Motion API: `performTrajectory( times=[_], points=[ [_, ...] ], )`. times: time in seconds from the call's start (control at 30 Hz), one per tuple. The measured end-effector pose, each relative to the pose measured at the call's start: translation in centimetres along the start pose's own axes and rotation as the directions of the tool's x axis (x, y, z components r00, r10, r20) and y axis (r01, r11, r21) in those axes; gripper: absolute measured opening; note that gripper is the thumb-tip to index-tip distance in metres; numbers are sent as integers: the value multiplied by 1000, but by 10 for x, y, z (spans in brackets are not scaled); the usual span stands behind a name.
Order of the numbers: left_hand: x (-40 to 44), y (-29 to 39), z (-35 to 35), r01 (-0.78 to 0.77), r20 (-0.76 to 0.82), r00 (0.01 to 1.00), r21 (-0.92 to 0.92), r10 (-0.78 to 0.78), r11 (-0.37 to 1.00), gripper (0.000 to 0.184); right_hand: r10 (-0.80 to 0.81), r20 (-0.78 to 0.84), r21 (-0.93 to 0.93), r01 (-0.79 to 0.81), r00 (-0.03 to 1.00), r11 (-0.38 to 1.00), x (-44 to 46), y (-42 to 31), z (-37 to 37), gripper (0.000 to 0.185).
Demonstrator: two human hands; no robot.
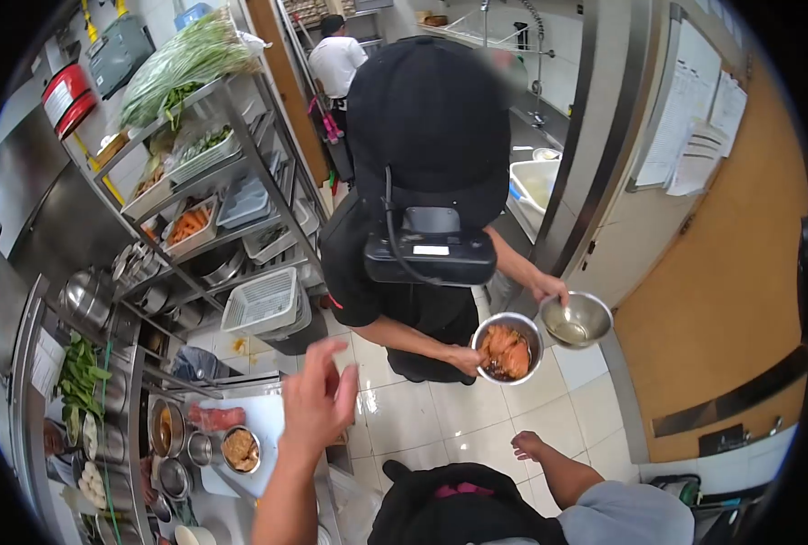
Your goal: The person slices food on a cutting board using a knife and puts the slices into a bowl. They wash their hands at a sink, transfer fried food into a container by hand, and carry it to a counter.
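Observation:
My left hand [318, 395] is raised at mid-view with its fingers loosely spread and nothing in it. It is nearest to a white cutting board [263, 413] and a metal bowl of brownish meat pieces [241, 450]. Low on the right, my right hand [527, 445] hangs over the floor, its fingers loosely bent and apart, holding nothing visible. Facing me, a co-worker in a black cap holds a metal bowl of orange meat pieces [506, 350] in one hand. Their other hand tilts a second metal bowl [575, 321] with a little liquid inside.
A metal shelf rack [263, 136] at left carries vegetables and trays. White baskets [263, 302] are stacked beside it. Pots and metal bowls [175, 477] crowd the lower-left counter. A wooden door [713, 282] stands at right. Another person [336, 64] works at the back.

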State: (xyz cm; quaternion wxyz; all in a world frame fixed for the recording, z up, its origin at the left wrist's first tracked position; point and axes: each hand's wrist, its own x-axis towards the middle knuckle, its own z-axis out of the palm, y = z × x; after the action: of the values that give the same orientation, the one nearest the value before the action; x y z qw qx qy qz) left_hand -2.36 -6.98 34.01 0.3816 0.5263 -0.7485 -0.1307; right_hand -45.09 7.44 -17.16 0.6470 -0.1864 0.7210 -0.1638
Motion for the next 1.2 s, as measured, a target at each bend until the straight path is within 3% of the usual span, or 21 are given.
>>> performTrajectory(
  times=[0.07, 0.1, 0.13, 0.17, 0.23, 0.27, 0.33, 0.4, 0.47, 0.5, 0.6, 0.67, 0.77, 1.0, 1.13, 1.2],
  points=[
    [55, 42, -37, -348, -220, 899, 162, 378, 923, 20, -5, 94, 62, -1, 996, 998, 2, 7, 3, 23],
    [80, 45, -66, -514, -347, 705, 351, 619, 783, 18, 34, 26, 18, -35, 999, 999, -1, 2, 13, 21],
    [79, 67, -90, -433, -559, 746, 7, 363, 901, 12, 29, -10, 68, -28, 1000, 997, -11, 1, 21, 22],
    [91, 76, -122, -568, -737, 576, -49, 354, 822, 11, 10, -6, 99, -10, 1000, 995, -17, 0, 26, 22],
    [107, 107, -170, -538, -929, 306, 10, 206, 843, 18, 10, -6, 138, -9, 1000, 990, -31, 17, 30, 22],
    [108, 97, -173, -542, -927, 312, 4, 206, 840, 18, 32, -7, 119, -31, 999, 992, -33, 27, 32, 23],
    [99, 67, -162, -404, -560, 617, 378, 553, 833, 27, 77, -6, 103, -76, 997, 992, -28, 55, 36, 22],
    [77, 32, -130, -325, -492, 776, 224, 394, 919, 33, 168, 54, 156, -174, 984, 972, -16, 89, 32, 21],
    [50, -10, -96, -174, -491, 849, 92, 197, 980, 35, 227, 34, 147, -229, 973, 962, -16, 103, 29, 20],
    [33, -32, -79, -115, -442, 886, 79, 139, 990, 35, 294, 19, 133, -294, 956, 947, -20, 114, 34, 18],
    [-17, -88, -38, 55, -281, 959, 68, -34, 996, 35, 295, 4, 6, -295, 955, 955, -30, 112, 31, 18],
    [-51, -106, -21, 178, -194, 966, 23, -171, 984, 34, 289, -14, -41, -289, 957, 956, -31, 100, 30, 19],
    [-91, -124, -6, 327, -111, 938, -20, -327, 945, 31, 163, 49, -73, -159, 986, 985, -33, 78, 24, 27],
    [-135, -127, 3, 431, -68, 900, -2, -430, 902, 30, 54, 54, -81, -50, 997, 995, -26, 29, 36, 20],
    [-158, -139, -2, 526, -97, 846, 1, -524, 850, 30, 72, 49, -100, -67, 996, 993, -34, 22, 42, 20],
    [-175, -154, -13, 531, -197, 832, 14, -518, 847, 30, 66, 57, -131, -59, 996, 990, -35, 21, 43, 20]
  ],
)
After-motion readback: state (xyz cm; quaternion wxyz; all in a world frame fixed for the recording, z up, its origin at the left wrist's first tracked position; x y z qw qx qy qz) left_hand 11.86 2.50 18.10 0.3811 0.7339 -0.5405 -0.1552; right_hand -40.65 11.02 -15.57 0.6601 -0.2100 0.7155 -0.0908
